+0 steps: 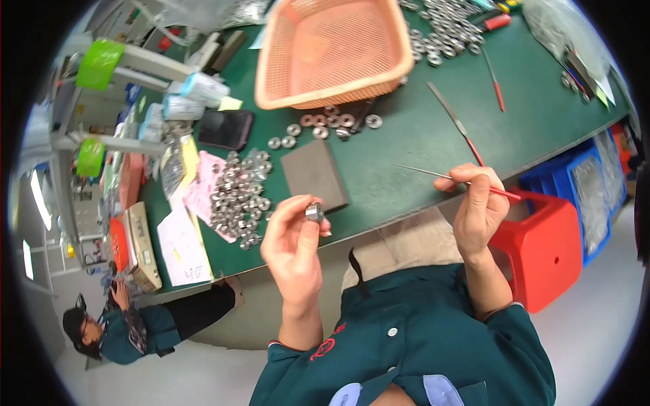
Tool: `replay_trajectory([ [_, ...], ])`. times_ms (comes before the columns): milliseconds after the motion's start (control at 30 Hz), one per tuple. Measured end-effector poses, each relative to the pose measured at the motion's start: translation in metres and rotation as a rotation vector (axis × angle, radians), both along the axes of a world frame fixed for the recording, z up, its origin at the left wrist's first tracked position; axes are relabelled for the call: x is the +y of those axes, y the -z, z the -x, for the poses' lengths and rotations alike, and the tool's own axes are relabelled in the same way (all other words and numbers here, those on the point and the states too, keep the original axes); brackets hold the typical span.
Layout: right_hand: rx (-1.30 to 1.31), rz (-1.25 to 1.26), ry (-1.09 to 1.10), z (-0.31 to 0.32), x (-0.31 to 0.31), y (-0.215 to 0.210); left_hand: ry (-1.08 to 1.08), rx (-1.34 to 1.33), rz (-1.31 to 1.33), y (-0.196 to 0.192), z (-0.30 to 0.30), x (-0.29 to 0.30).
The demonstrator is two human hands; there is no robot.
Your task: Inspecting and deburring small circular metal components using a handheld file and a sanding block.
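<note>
1. A long workbench (pixel 433 135) covered in dark green is seen running across the upper part of the view.
2. A pale, smooth floor (pixel 596 338) is shown below and to the right of the bench.
3. A red plastic stool (pixel 548 250) is placed on the floor beside the bench edge.
4. Blue bins (pixel 596 196) are stacked under the bench on the right.
5. A white metal rack (pixel 74 142) with green fittings is set at the bench's left end.
6. Bright strips of light (pixel 39 199) are visible at the far left.
</note>
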State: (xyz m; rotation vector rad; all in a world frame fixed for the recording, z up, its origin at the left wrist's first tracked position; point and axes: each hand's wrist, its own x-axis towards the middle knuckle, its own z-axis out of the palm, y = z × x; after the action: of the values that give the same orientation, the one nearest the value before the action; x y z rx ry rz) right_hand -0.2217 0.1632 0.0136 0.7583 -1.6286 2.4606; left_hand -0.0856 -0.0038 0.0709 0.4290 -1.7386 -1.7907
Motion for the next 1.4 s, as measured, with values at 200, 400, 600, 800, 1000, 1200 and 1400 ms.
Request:
replay_trajectory([
  [200,0.014,-0.142,0.022,0.001,-0.004,0.012,0.011,0.131,-0.704,0.026,-0.032,-0.041],
  [400,0.045,-0.172,0.03,0.002,-0.012,0.021,-0.127,0.097,-0.594,0.029,-0.044,-0.044],
  [600,0.076,-0.162,0.014,0.005,-0.015,0.023,-0.177,0.077,-0.376,0.034,-0.037,-0.047],
  [800,0.118,-0.137,-0.008,0.006,-0.01,0.027,-0.099,-0.065,-0.117,0.012,-0.013,-0.051],
  [1000,0.164,-0.161,-0.049,0.01,-0.008,0.024,0.11,-0.152,0.307,-0.045,0.077,-0.084],
  [1200,0.139,-0.188,-0.034,0.007,-0.011,0.022,0.142,-0.204,0.868,-0.051,0.163,-0.115],
  [1400,0.188,-0.187,-0.028,0.009,-0.012,0.02,0.053,-0.317,1.213,-0.047,0.19,-0.115],
])
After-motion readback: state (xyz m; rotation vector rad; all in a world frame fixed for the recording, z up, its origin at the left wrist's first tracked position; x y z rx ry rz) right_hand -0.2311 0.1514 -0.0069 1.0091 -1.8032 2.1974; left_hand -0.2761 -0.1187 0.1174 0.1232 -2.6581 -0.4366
